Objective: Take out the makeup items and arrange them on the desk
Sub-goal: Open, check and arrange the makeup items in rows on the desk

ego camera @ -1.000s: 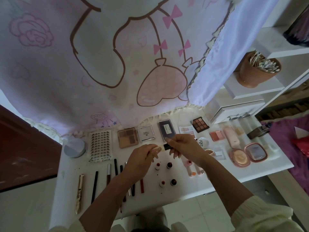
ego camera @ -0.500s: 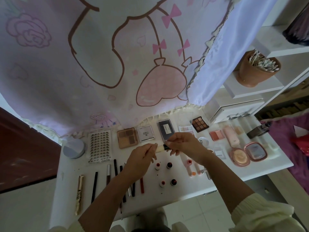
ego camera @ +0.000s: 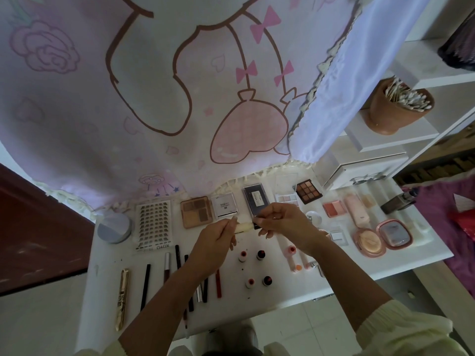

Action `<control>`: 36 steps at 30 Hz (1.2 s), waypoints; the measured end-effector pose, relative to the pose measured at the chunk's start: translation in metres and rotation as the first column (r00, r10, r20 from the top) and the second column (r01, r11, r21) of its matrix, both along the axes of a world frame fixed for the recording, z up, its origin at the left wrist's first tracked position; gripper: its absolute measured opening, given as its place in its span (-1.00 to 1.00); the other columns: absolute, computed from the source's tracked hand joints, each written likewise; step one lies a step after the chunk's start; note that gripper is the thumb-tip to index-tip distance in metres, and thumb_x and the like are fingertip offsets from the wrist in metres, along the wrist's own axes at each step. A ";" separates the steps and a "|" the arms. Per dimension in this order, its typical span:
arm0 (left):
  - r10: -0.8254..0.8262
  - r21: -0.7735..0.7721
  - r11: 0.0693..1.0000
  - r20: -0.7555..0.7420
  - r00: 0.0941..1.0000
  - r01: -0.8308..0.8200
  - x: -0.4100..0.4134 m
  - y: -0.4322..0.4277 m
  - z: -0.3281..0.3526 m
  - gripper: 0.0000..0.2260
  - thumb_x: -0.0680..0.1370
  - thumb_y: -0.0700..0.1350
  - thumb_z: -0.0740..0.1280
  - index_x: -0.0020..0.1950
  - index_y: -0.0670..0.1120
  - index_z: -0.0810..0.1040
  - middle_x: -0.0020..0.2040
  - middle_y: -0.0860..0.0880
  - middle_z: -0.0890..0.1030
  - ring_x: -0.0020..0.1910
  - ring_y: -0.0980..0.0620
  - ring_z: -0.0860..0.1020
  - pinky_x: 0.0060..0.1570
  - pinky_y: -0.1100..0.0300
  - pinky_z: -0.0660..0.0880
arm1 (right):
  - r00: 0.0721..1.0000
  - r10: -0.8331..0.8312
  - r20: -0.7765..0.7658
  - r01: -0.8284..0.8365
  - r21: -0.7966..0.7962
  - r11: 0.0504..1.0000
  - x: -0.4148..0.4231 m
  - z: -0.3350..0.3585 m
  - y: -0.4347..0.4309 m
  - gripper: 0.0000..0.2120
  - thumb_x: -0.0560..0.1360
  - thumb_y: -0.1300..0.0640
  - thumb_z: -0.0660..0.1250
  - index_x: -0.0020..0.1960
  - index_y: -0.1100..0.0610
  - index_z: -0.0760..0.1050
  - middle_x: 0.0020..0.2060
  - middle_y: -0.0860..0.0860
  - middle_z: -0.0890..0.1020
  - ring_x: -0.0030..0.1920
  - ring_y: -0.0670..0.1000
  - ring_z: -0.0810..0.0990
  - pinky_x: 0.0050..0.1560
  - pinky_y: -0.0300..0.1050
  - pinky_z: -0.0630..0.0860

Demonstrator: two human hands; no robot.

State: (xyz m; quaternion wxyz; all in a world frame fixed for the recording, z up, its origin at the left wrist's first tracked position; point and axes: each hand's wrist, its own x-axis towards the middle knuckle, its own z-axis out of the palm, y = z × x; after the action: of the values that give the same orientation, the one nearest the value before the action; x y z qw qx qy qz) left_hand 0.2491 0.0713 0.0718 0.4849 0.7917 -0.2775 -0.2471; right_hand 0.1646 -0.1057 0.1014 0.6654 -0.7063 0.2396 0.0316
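The left hand (ego camera: 218,236) and the right hand (ego camera: 281,222) meet above the rear half of the white desk (ego camera: 282,289). Between them is a small cream-coloured tube with a dark cap (ego camera: 243,226), held roughly level and clear of the desk surface. The left hand pinches the cream end between thumb and fingers; the right hand's curled fingers grip the dark cap end. Along the rear edge of the desk, from left to right, lie a round grey compact (ego camera: 114,228), a white sheet of false lashes (ego camera: 153,224), a beige eyeshadow palette (ego camera: 196,211), a white square case (ego camera: 225,206), a dark rectangular case (ego camera: 255,199) and a brown nine-pan palette (ego camera: 308,191). An open pink powder compact (ego camera: 383,235) lies at the right end. Four small bottles (ego camera: 261,255) stand below the hands, and a gold mascara tube (ego camera: 123,296) lies beside a row of slim pencils (ego camera: 145,286) at the front left. A pink cartoon-print curtain (ego camera: 154,98) hangs behind the desk
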 end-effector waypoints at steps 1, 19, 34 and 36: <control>0.000 -0.005 1.000 -0.010 1.000 0.000 0.000 0.000 0.000 -0.64 0.67 -0.04 0.09 -0.06 -0.22 0.58 -0.37 0.04 0.52 -0.38 0.19 0.47 -0.18 0.15 0.47 | 1.000 0.001 -0.002 -0.001 0.011 1.000 0.000 0.000 0.000 -0.83 0.46 0.29 0.43 0.01 0.35 0.57 -0.21 0.14 0.69 -0.25 0.01 0.67 -0.24 -0.25 0.56; -0.014 -0.079 0.997 -0.241 0.970 -0.005 0.005 0.004 0.005 -0.77 0.58 0.04 0.23 -0.09 -0.04 0.61 -0.32 0.02 0.63 -0.31 0.14 0.59 -0.12 0.25 0.58 | 0.996 0.083 0.030 -0.079 -0.120 0.990 -0.001 0.013 -0.012 -0.82 0.38 0.38 0.46 -0.03 0.23 0.66 -0.14 0.09 0.70 -0.15 0.09 0.67 -0.16 -0.19 0.60; -0.174 0.022 0.983 -0.219 0.960 0.183 0.010 0.006 0.010 -0.86 0.50 -0.05 0.42 0.03 -0.01 0.59 -0.10 0.00 0.71 -0.14 0.10 0.67 -0.07 0.14 0.61 | 0.899 0.395 -0.191 -0.324 -0.896 0.304 0.010 0.023 -0.001 -0.81 0.47 0.20 0.43 0.08 0.10 0.61 -0.03 -0.03 0.59 -0.03 -0.07 0.49 -0.06 -0.25 0.44; -0.182 0.093 0.975 -0.168 0.969 0.200 0.012 0.004 0.009 -0.84 0.51 0.00 0.41 0.04 -0.02 0.59 -0.11 0.04 0.70 -0.14 0.11 0.67 -0.02 0.04 0.61 | 0.881 0.428 -0.199 -0.292 -0.943 0.162 0.011 0.021 -0.001 -0.78 0.34 0.25 0.53 -0.03 0.13 0.64 -0.12 0.00 0.59 -0.10 -0.02 0.51 -0.20 -0.23 0.41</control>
State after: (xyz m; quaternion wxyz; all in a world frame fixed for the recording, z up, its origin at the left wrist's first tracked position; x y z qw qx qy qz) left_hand 0.2614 0.0757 0.0806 0.4353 0.7645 -0.2991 -0.3695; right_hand 0.1755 -0.1063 0.1221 0.0866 -0.9962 -0.0038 -0.0029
